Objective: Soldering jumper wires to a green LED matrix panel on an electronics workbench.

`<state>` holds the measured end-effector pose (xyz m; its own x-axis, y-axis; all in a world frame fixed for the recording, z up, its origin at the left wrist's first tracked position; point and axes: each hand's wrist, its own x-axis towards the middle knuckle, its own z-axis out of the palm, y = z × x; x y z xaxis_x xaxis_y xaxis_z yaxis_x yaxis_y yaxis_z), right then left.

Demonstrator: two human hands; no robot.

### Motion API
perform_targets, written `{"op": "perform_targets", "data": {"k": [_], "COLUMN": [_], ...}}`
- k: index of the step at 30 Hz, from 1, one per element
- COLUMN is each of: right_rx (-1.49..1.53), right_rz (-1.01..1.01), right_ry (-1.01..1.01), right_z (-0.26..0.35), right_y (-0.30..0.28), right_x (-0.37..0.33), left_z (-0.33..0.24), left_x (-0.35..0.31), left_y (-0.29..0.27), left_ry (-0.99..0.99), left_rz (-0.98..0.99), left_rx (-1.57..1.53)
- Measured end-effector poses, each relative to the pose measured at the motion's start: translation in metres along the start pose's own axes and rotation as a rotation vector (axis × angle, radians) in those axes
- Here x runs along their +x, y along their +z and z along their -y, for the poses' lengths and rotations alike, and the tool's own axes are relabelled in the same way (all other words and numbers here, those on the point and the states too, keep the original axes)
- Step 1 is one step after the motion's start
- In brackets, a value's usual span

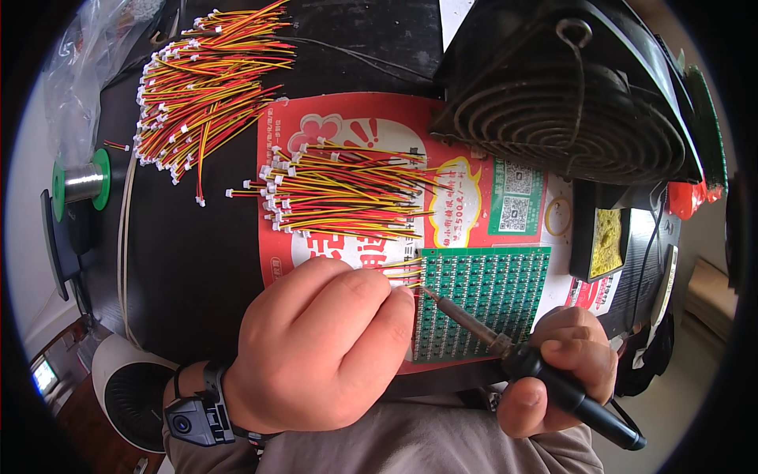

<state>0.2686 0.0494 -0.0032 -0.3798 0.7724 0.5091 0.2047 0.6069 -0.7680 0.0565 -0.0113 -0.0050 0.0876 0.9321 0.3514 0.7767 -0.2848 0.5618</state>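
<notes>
My right hand [572, 367] grips a soldering iron [545, 379] by its black handle. The iron's tip meets the left edge of a green circuit board [482, 304], a panel of many small repeated units. At that edge my left hand [324, 347] is closed in a pinch on a thin connector wire, mostly hidden behind the fingers. Several red, yellow and black wire ends [407, 268] reach the board's edge just above my left fingertips. Beyond the board lies a bundle of connector wires [347, 189] with white plugs at their left ends.
A larger wire pile [213, 87] lies at the far left, near a solder spool [81, 186]. A black fan [568, 103] stands at the far right above a yellow sponge [606, 241] in a black holder. Red printed paper [276, 245] lies under the board.
</notes>
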Motion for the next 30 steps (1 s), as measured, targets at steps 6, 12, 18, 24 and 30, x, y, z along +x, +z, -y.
{"op": "perform_targets", "data": {"k": [6,12,18,24,30], "right_rx": [0.007,0.011,0.042,0.026,0.010], "right_rz": [-0.005,0.017,0.013,-0.022,0.025], "right_ry": [-0.007,-0.013,-0.014,0.049,0.042], "right_z": [-0.0005,-0.0006,0.0010,0.0038,0.0047], "right_y": [0.0008,-0.0001,-0.0035,-0.0001,-0.0025], "right_x": [-0.0003,0.0009,-0.0018,-0.0037,-0.0035], "left_z": [-0.0008,-0.0012,-0.0003,-0.0003,-0.0003], "left_x": [0.0005,0.0008,-0.0003,0.0001,-0.0002], "left_y": [-0.0004,-0.0005,0.0003,-0.0001,-0.0005], "left_ry": [-0.001,-0.006,0.004,-0.004,0.006], "left_rz": [0.004,0.007,0.000,0.005,0.006], "left_rx": [-0.002,-0.009,-0.002,0.000,0.009]}}
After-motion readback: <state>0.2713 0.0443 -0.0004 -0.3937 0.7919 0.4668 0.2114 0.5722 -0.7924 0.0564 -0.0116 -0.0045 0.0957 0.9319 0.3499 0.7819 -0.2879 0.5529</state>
